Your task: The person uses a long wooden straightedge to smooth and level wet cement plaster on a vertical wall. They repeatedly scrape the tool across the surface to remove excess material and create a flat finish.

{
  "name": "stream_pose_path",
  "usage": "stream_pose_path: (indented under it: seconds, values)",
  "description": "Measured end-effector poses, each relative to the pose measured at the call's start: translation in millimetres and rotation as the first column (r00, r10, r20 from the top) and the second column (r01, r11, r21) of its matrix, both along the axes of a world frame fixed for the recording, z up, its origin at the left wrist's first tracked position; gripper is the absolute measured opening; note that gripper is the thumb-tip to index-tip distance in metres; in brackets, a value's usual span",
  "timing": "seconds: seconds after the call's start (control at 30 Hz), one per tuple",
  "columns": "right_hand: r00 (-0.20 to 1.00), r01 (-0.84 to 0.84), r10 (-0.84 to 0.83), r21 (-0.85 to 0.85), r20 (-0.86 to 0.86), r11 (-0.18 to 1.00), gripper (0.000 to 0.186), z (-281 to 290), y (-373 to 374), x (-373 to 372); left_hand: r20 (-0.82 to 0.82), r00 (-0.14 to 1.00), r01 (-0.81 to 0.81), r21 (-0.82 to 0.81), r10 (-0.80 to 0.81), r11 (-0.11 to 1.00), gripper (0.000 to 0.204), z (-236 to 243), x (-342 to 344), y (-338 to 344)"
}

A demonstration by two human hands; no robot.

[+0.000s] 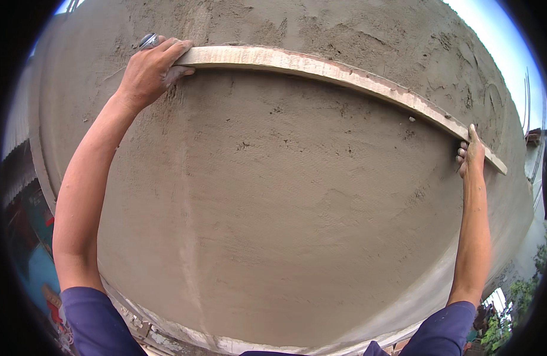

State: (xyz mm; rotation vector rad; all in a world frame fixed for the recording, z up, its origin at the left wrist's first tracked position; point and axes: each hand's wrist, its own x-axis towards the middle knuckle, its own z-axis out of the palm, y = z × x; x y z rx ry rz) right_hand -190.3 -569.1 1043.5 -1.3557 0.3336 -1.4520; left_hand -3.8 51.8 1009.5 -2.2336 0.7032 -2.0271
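Note:
A long pale screed board (pixel 321 68) lies across the upper part of a wall (pixel 285 207) coated in wet grey-brown plaster. Its left end is gripped by my left hand (pixel 155 68), which wears a large ring with a dark stone. Near the board's right end, my right hand (pixel 472 153) is closed round it, with the thumb up along the face and the fingers curled underneath. The board slopes down to the right in this bent view. Above it the plaster is rough and ridged; below it the surface is smoother, with small pits and a few crumbs.
A paler vertical band (pixel 190 249) runs down the left part of the plaster. Along the wall's foot is a light ledge (pixel 250 345). Green plants (pixel 505 329) grow at the lower right, and thin rods (pixel 527 104) stand at the upper right. Clutter lies at the lower left.

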Motion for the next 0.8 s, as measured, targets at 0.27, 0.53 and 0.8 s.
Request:
stream_pose_path:
  seconds: [0.27, 0.53, 0.8]
  values:
    - [0.989, 0.082, -0.081, -0.01, 0.124, 0.997, 0.031, 58, -39, 4, 0.309, 0.95, 0.021, 0.089, -0.047, 0.996, 0.043, 55, 58, -2]
    - [0.997, 0.059, -0.06, 0.014, 0.048, 0.998, 0.03, 36, -2, -3, 0.253, 0.968, -0.017, 0.045, 0.005, 0.999, 0.035, 25, 40, 16]
    - [0.997, 0.035, -0.029, -0.071, 0.076, 0.997, 0.035, 47, -12, 15, 0.335, 0.942, -0.011, 0.04, -0.003, 0.999, 0.046, 41, 57, 33]
